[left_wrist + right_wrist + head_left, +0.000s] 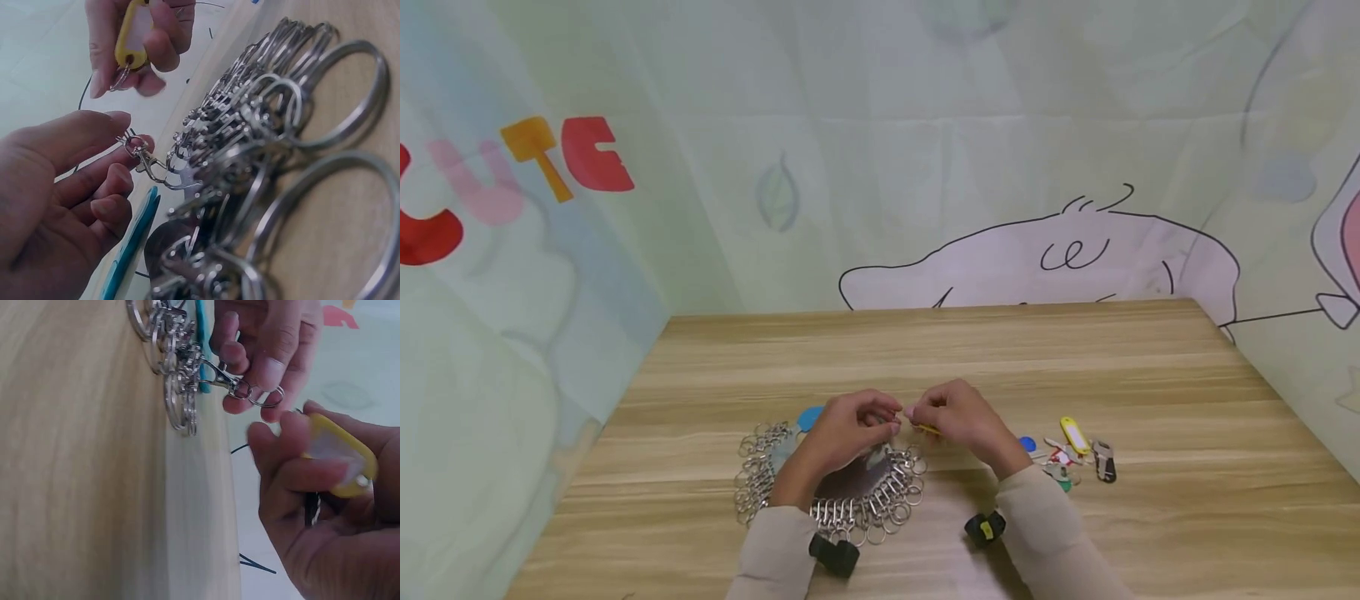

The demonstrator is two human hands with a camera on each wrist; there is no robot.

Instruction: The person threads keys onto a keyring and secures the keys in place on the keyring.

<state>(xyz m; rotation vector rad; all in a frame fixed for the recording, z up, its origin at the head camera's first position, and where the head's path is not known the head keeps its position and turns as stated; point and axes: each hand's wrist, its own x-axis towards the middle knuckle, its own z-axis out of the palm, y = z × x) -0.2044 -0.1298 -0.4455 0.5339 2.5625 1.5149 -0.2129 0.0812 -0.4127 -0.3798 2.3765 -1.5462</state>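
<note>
My left hand (850,429) pinches a key ring (269,399) between thumb and fingertips. The ring hangs on a silver snap hook (147,164). Just right of it, my right hand (958,417) holds a yellow key tag (340,449) with a pale label and a small metal ring (120,78) at its end. Partly hidden in the right palm is a narrow dark piece (312,509). The fingertips of the two hands are close but apart. Below the left hand, many snap hooks with rings (850,510) fan out around a roundish holder, its middle mostly covered.
To the right on the wooden table (925,342) lie another yellow key tag (1073,436), a blue tag (1027,444), a red-and-white piece (1062,456), a green piece (1064,483) and a black-and-silver clip (1103,461). A blue piece (808,418) shows behind the left hand.
</note>
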